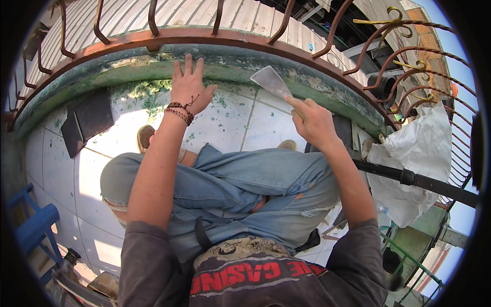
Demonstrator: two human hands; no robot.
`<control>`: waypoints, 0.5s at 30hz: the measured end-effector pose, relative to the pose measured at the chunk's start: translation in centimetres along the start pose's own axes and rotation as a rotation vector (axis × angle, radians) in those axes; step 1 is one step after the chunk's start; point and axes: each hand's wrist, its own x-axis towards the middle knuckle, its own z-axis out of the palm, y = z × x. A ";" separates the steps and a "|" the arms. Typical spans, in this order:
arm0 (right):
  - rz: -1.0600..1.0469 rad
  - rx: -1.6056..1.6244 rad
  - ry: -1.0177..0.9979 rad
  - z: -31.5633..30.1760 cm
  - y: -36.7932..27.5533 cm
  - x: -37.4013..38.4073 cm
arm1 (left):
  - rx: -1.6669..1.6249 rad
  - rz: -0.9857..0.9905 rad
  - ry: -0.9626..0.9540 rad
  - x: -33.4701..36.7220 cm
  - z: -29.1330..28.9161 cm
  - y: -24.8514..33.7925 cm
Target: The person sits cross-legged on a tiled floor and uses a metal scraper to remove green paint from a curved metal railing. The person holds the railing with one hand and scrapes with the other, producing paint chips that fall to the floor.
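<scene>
My right hand (315, 122) is closed round the handle of a putty knife (272, 82), whose wide metal blade points up and left toward the low wall. The blade looks close to the wall's face; whether it touches, I cannot tell. Fingers spread, my left hand (191, 84) reaches to the same low wall (232, 65), its fingertips at the upper part. Paint on this wall is green and dark, worn and patchy. Green paint flakes (146, 97) lie scattered on the white tiles below, thickest left of my left hand. Braided bracelets circle my left wrist.
A rust-brown metal railing (179, 35) runs along the wall's top. Dark flat panels (92, 115) lean at the left, and a blue plastic stool (36, 222) stands lower left. On the right are a black pole (424, 181) and a white sack (409, 158). My crossed legs cover the middle floor.
</scene>
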 end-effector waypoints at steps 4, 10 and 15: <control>0.010 0.044 -0.039 -0.2 0.0 0.6 | -0.011 -0.011 -0.004 -0.2 -0.3 0.0; -0.042 0.057 -0.064 -0.4 0.6 1.4 | -0.010 -0.012 -0.005 0.1 -0.1 0.3; 0.003 0.109 -0.126 -1.3 0.2 0.7 | 0.002 0.002 0.010 -0.2 -0.1 0.2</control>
